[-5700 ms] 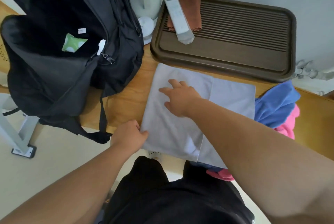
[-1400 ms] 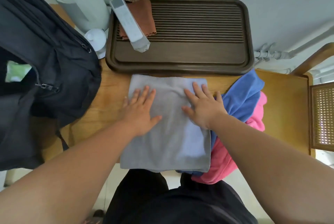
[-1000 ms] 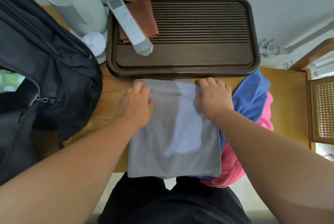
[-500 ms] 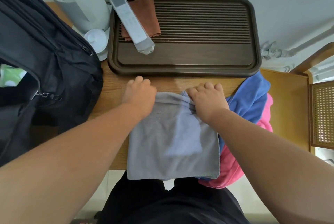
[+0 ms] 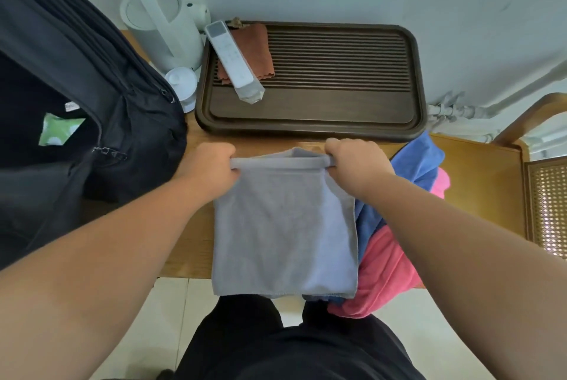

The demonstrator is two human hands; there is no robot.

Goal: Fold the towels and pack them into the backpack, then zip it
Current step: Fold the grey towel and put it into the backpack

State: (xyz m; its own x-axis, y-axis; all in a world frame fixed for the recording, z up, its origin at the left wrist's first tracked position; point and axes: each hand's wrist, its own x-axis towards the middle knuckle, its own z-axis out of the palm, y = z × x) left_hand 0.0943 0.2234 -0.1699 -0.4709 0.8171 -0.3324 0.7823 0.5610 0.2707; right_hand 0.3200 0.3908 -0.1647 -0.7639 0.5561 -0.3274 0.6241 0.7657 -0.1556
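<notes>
Centrally, we see the grey towel [image 5: 283, 226] lying on the wooden worktop [image 5: 478, 183], its near edge hanging over the worktop's front. Our left hand [image 5: 211, 168] and right hand [image 5: 356, 165] each have fingers closed on a far corner, raising that edge. The open black backpack [image 5: 92, 122] stands at left. Blue towel [image 5: 417, 165] and pink towel [image 5: 389, 266] lie heaped just beside the grey one, right.

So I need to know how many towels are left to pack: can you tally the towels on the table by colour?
Grey towel, gripped at its far edge by the left hand and right hand: 1
Blue towel: 1
Pink towel: 1
Total: 3
</notes>
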